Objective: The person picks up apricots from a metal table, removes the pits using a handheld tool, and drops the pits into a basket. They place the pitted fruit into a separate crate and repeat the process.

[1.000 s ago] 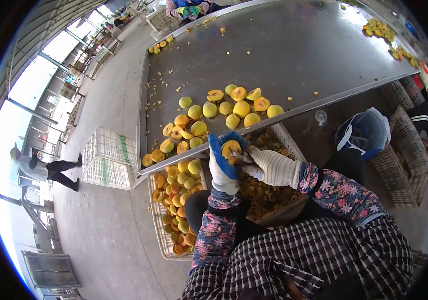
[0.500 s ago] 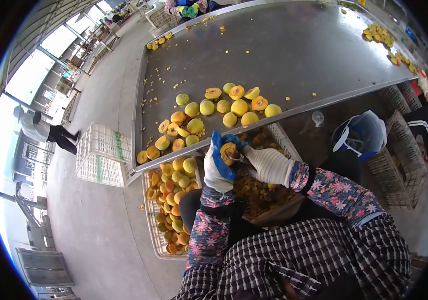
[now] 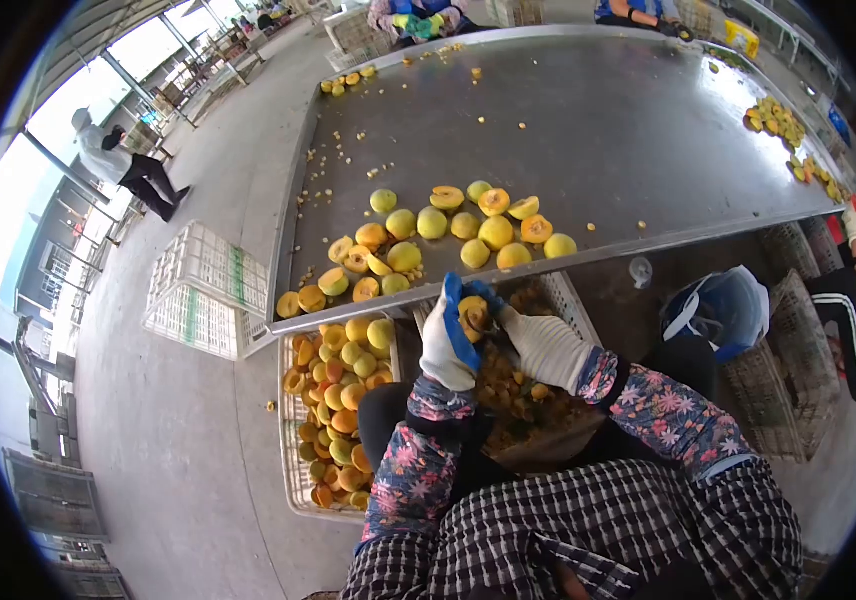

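My left hand [image 3: 448,345], in a white glove with a blue coated palm, is closed around a yellow peach [image 3: 472,316] with its cut side showing. Against that peach, my right hand [image 3: 548,347], gloved the same way, has its fingers curled; whatever they grip is too small to make out. Both hands are just past the near edge of the metal table [image 3: 588,130], above a crate [image 3: 570,305] of peach scraps [image 3: 518,400]. Whole and halved peaches [image 3: 496,233] lie on the table close by.
Left of my knees stands a white crate [image 3: 295,480] full of peach halves. An upended crate [image 3: 198,290] is beside the table corner. At right are a bucket [image 3: 718,310] and more crates [image 3: 773,375]. Co-workers sit around the table; one person [image 3: 123,165] walks at left.
The view has tilted up slightly, showing more of the far side. My hands stay together at the peach, whose cut face has turned a little. The person at left has moved.
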Tool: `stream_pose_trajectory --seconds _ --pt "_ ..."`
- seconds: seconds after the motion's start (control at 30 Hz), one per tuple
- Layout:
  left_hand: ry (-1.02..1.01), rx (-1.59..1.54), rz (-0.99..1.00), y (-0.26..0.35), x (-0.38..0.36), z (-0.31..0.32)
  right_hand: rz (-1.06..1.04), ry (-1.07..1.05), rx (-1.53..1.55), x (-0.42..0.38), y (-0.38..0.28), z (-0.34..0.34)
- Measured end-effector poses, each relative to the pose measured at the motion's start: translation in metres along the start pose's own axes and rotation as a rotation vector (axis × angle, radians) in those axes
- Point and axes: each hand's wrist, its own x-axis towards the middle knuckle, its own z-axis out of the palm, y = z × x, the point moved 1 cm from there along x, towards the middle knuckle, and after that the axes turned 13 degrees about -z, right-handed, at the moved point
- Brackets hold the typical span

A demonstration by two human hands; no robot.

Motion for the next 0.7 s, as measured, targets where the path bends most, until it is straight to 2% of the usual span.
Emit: stream_pose_trajectory --seconds 0.07,0.1,0.13,0.23,0.27,0.43,0.53,0.57,0.67,0.7 --pt "-0.036 0.122 0.034 0.005 0.006 -0.007 -0.058 0.021 -0.082 0.006 0.008 -0.011" --pt "-0.085 -0.142 -0.083 -0.002 0.013 -0.011 -0.068 0.053 -0.065 0.005 0.011 -0.007" --pt "-0.044 -0.125 0.057 -0.001 0.007 0.001 -0.055 0.055 -0.048 0.005 0.008 -0.010" --pt "-0.119 -0.409 -0.207 -0.011 0.020 -0.019 -0.024 0.084 0.086 0.000 -0.007 -0.001" --pt "-0.022 -0.390 -0.141 -0.006 0.014 -0.004 -0.004 0.087 0.151 0.000 -0.004 0.012" --pt "-0.006 -0.547 -0.121 -0.017 0.014 -0.008 -0.077 0.152 0.343 0.003 -0.006 0.014" --pt "-0.100 -0.444 -0.124 -0.006 0.010 -0.007 -0.125 0.149 0.302 0.003 0.014 0.026" --pt "-0.103 -0.159 -0.013 -0.001 0.003 -0.004 -0.100 0.076 0.167 0.001 0.019 0.022" --pt "-0.041 -0.123 -0.021 0.013 -0.003 0.009 -0.010 -0.006 0.073 0.001 -0.004 -0.021" --pt "-0.046 0.634 0.454 0.007 0.006 -0.006 -0.057 0.042 0.081 0.001 -0.007 -0.025"
